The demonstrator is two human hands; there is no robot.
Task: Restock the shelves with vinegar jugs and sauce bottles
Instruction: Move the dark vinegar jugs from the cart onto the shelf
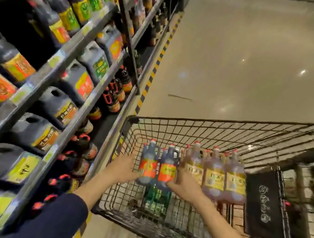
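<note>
While left hand (124,168), right hand (183,185) grip, dark jugs (147,168) between

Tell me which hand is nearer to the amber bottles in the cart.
Right. The right hand holds a dark bottle just beside the amber bottles; the left hand is farther left, holding the other dark bottle.

Shelves (60,76) stand left of the cart (191,127). In the cart, paired bottles (148,167) sit between left hand (124,167) and right hand (184,183); further bottles (214,177) stand rightward.
</note>
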